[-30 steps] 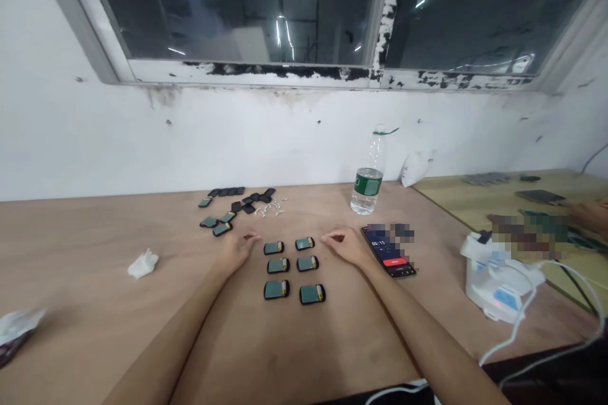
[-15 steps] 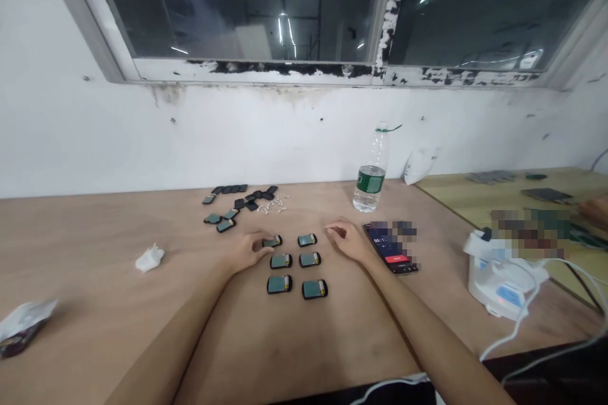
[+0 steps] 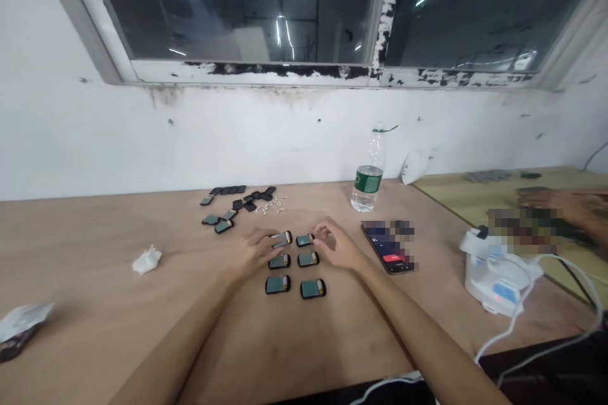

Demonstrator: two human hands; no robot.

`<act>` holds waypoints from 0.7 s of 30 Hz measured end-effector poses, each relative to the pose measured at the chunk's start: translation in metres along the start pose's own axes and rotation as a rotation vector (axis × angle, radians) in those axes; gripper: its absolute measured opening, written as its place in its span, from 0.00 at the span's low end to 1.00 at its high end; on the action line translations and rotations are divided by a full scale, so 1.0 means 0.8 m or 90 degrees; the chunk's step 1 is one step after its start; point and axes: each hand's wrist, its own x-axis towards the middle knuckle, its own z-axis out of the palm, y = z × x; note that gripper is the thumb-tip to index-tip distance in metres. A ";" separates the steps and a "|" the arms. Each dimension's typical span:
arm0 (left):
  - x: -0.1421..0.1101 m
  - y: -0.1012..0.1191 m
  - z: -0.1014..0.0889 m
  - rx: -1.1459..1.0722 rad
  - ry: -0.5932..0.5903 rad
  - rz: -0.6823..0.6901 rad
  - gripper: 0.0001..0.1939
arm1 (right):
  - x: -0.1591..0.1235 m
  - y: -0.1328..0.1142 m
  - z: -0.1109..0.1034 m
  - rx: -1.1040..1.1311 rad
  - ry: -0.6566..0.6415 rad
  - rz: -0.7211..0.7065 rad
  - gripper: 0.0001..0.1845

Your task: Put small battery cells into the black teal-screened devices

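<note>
Small black-framed modules with teal faces and a yellow end mark lie in two columns on the wooden table (image 3: 142, 221). My left hand (image 3: 251, 253) grips the top-left module (image 3: 282, 239) at its left end and tilts it up off the wood. My right hand (image 3: 335, 243) is open, its fingertips just to the right of the top-right module (image 3: 304, 240). The lower modules (image 3: 308, 259) lie flat. The nearest bottom one (image 3: 313, 288) sits below my right wrist, untouched.
Further modules and black pieces (image 3: 237, 202) with white bits lie at the back left. A phone (image 3: 387, 247), a water bottle (image 3: 368, 180) and a white cabled device (image 3: 498, 278) stand right. A co-worker's hand (image 3: 565, 205) works on a neighbouring board (image 3: 475, 193).
My left hand has moved onto the top-left module and lifted its end, tilting it. My right hand has moved left toward the top-right module. The co-worker's hand has moved further onto the board.
</note>
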 end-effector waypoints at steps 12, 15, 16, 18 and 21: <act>0.007 0.026 0.008 0.011 -0.024 0.103 0.09 | 0.000 -0.011 0.034 0.095 -0.087 0.039 0.14; 0.008 0.025 0.010 0.010 -0.003 0.124 0.10 | 0.001 -0.016 0.034 0.074 -0.073 0.042 0.12; 0.008 0.026 0.010 0.011 -0.001 0.129 0.10 | 0.001 -0.017 0.034 0.067 -0.073 0.043 0.12; 0.009 0.028 0.010 0.017 -0.003 0.135 0.10 | 0.000 -0.017 0.035 0.051 -0.080 0.041 0.12; 0.010 0.031 0.010 0.029 -0.010 0.142 0.08 | -0.002 -0.013 0.038 0.028 -0.088 0.037 0.13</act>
